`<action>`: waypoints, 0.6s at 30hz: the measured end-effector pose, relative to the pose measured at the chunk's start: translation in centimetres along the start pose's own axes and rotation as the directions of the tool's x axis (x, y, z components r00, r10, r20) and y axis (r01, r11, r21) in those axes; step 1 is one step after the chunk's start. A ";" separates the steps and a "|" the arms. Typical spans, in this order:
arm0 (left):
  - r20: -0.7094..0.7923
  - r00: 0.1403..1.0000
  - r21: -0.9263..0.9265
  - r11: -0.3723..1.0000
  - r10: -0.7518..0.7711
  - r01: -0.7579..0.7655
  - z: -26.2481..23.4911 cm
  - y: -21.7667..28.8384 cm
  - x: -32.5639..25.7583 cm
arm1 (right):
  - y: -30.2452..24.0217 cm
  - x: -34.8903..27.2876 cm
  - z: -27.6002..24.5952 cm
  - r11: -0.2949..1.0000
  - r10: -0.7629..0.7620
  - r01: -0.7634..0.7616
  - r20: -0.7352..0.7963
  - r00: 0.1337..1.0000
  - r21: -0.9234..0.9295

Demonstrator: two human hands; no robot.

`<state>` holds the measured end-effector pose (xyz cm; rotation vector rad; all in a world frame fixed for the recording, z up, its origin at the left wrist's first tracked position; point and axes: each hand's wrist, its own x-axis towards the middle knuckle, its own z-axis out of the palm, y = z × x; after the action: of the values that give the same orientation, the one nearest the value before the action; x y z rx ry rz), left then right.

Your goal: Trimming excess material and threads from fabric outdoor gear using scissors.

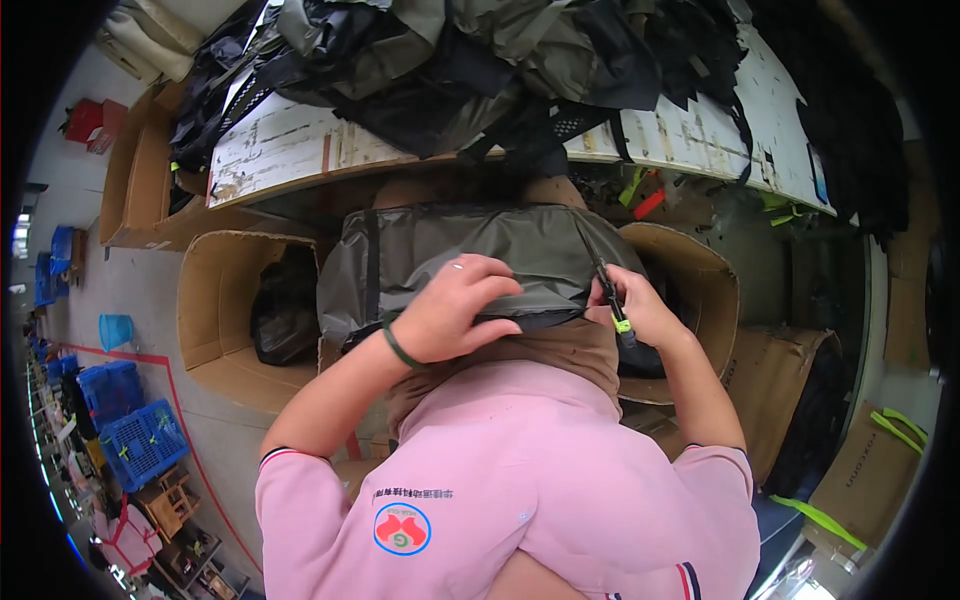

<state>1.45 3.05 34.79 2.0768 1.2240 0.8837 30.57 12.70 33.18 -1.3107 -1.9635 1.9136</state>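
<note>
A grey-green fabric bag point(450, 255) lies across my lap, below the edge of a worn white worktable point(290, 150). My left hand point(455, 310), with a ring and a green band at the wrist, presses down on the bag's near edge and grips the fabric. My right hand point(640, 310) holds a black strap point(605, 280) with a small bright green piece at its end, at the bag's right side. I wear a pink shirt.
A heap of black and olive bags point(480, 60) covers the worktable. Open cardboard boxes stand left point(225, 300) and right point(700, 290) of my lap, the left one holding dark fabric. Blue plastic crates point(140, 440) sit on the floor far left. More cardboard point(870, 470) stands at right.
</note>
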 end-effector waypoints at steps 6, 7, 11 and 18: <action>0.285 0.956 -0.258 0.956 -0.063 0.140 7.9 -0.3 4.6 | -1.4 -2.2 0.0 0.996 0.017 -0.015 -0.022 1.000 0.088; 0.338 0.930 -0.371 0.887 -0.146 0.274 8.4 -0.5 4.7 | -1.6 -2.8 -0.2 0.999 -0.002 0.000 -0.068 0.998 -0.033; 0.479 0.839 -0.506 0.700 -0.257 0.503 8.3 -1.1 5.0 | -2.8 -5.2 -2.7 0.676 -0.369 0.206 -0.084 0.926 -0.707; 0.481 0.845 -0.557 0.663 -0.234 0.501 8.7 -1.3 4.8 | -3.3 -7.2 -5.3 0.448 -0.286 0.157 0.025 0.958 -0.880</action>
<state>9.23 6.67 29.60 1.2551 0.8916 0.5678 36.66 12.88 40.53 -1.1293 -2.9932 0.5571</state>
